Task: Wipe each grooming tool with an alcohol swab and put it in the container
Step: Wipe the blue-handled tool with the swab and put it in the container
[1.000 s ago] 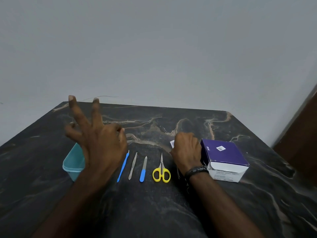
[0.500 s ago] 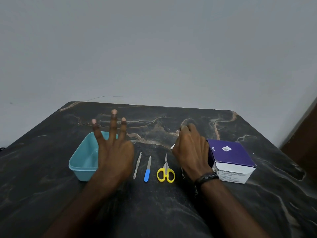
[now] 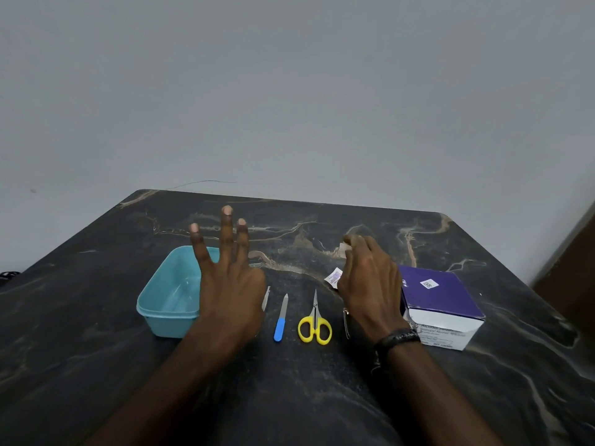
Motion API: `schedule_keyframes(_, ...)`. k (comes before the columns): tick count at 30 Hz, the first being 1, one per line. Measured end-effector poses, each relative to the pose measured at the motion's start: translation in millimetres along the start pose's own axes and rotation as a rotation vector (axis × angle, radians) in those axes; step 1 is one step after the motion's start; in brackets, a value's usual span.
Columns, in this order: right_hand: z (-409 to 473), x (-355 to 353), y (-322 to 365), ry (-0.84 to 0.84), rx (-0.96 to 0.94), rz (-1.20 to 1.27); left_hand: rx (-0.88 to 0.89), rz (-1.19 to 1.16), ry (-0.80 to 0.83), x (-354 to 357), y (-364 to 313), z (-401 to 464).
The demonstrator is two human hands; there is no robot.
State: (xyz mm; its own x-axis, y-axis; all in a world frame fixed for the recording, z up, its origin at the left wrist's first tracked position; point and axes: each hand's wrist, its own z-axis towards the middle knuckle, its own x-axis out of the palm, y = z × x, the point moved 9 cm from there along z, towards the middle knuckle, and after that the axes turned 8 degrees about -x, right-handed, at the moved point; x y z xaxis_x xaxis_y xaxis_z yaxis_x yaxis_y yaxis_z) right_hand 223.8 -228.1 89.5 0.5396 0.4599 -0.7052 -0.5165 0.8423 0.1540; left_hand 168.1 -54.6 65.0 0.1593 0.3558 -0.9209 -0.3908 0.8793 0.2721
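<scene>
**Count of things on the counter**

Two hands are over the counter [image 3: 322, 397]: the left hand [image 3: 230, 284] and the right hand [image 3: 370, 284].

One light blue container [image 3: 167, 300] sits just left of the left hand.

Between the two hands lie three tools in plain sight: one bare metal tool [image 3: 266, 297], mostly hidden by the left hand, one blue-handled file [image 3: 280, 318] and one pair of yellow-handled scissors [image 3: 315, 326]. One more thin metal tool [image 3: 346, 321] shows partly under the right hand.

One small white packet [image 3: 334, 277] peeks out at the right hand's left edge.

One purple and white box [image 3: 441, 304] stands just right of the right hand.

One dark band [image 3: 397, 338] circles the right wrist.
</scene>
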Motion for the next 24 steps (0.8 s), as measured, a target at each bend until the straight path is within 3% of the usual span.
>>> schedule_keyframes(5, -3, -16, 8, -0.211, -0.055, 0.023, -0.113, -0.196, -0.275, -30, 12, -3)
schedule_keyframes(8, -4, -24, 11, -0.295, -0.092, 0.128, -0.001, -0.539, -0.603, -53, 11, -17)
schedule_keyframes(11, -4, -10, -2, -0.213, 0.109, 0.466, 0.135, -0.955, -0.741, -62, 11, -30)
schedule_keyframes(13, -6, 4, -7, -0.136, 0.261, 0.714, 0.136, -1.186, -0.661, -55, 10, -28)
schedule_keyframes(16, -8, 13, -10, -0.098, 0.362, 0.900, 0.113, -1.420, -0.449, -41, 3, -24)
schedule_keyframes(19, -10, 18, -9, -0.072, 0.426, 1.050, 0.116, -1.518, -0.161, -26, -15, -20)
schedule_keyframes(24, -14, 23, -4, -0.052, 0.529, 1.274, 0.092, -1.589, 0.023, -11, -29, -19)
